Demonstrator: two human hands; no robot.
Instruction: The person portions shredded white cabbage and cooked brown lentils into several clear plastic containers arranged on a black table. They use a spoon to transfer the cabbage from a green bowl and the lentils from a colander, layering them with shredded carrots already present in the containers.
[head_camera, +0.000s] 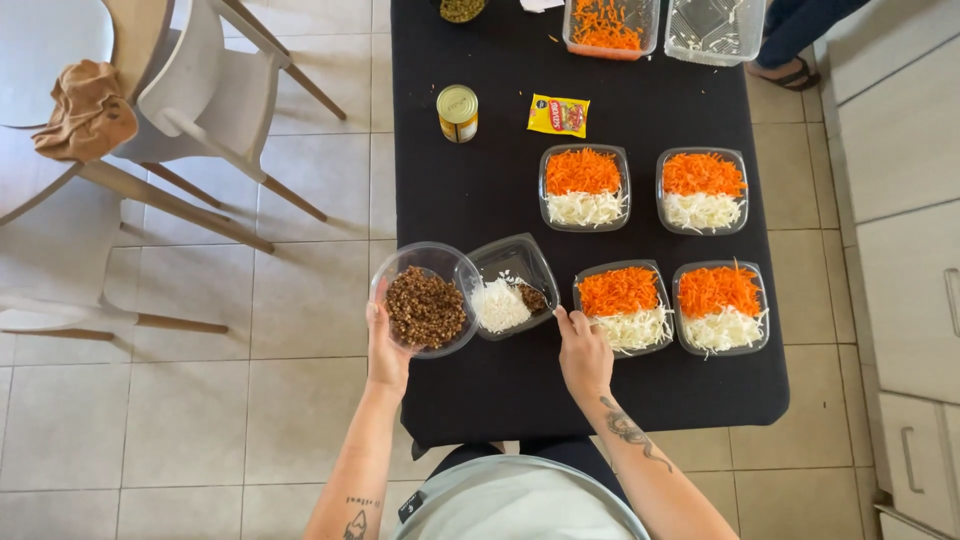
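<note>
Head view — filling trays on a black table (480, 190).
Left hand (385, 345) fingers curled under a clear bowl of brown grains (425, 305), tilted beside a tray (512, 285) holding white shreds; right hand (583, 352) pinches that tray's near-right rim.

Lit brightly and evenly by soft daylight, with no harsh glare anywhere. Threw long, faint shadows from the white wooden chairs (215, 95) rightward and downward across the pale beige floor tiles (190, 420), suggesting light from the upper left. Swallowed most shadow detail on the black-clothed bench (480, 190), which read as a flat dark field. Picked up small soft highlights on the clear round plastic bowl of brown grains (425, 300) and on the gold lid of the small tin can (458, 112). Stayed sharp at the centre, colours vivid. Bowed slightly at the edges, wide-angle. Softened a little at the lower frame, near the torso.
</note>
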